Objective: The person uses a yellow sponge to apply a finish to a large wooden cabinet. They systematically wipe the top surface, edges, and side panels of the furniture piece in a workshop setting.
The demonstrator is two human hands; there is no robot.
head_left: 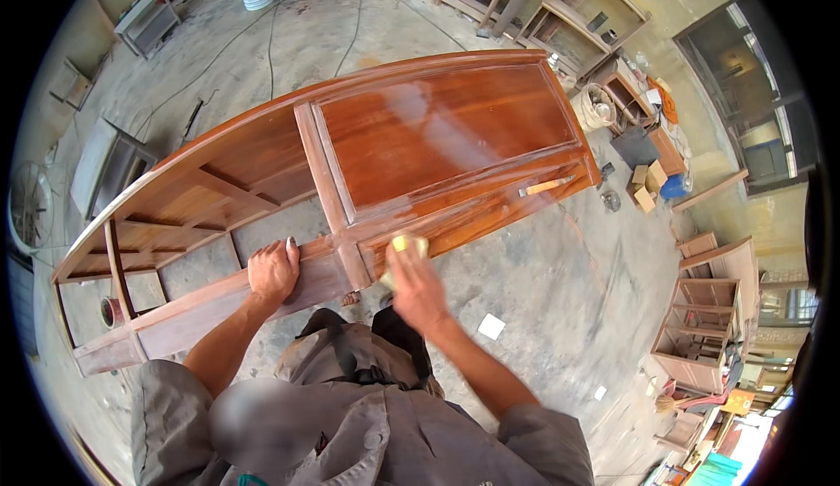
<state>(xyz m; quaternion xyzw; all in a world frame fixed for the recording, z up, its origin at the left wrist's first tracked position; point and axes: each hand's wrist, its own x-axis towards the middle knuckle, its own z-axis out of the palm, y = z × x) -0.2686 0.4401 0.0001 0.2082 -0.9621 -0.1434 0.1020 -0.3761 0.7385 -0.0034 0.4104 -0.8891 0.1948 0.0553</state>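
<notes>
Left hand: laid palm down over the near rail of the wooden frame, left of the upright; fingers partly curled, contact with the wood seen. Whether the rail is gripped or merely pressed cannot be told, the undersides of the fingers being hidden.

Right hand: motion-blurred, fingers closed on a yellow pad. The pad is held at the near edge of the frame, just right of the upright; its edges are seen beyond the fingers. Firm contact between pad and wood cannot be confirmed because of the blur.

Frame: spread across the view in front of the person. A glossy red-brown panel is set in its right part; open bays are seen at left, with the floor visible through some. A brush is laid on the frame near its right end, below the panel, well apart from both hands. Pale dusty patches are noted on the near rail.
</notes>
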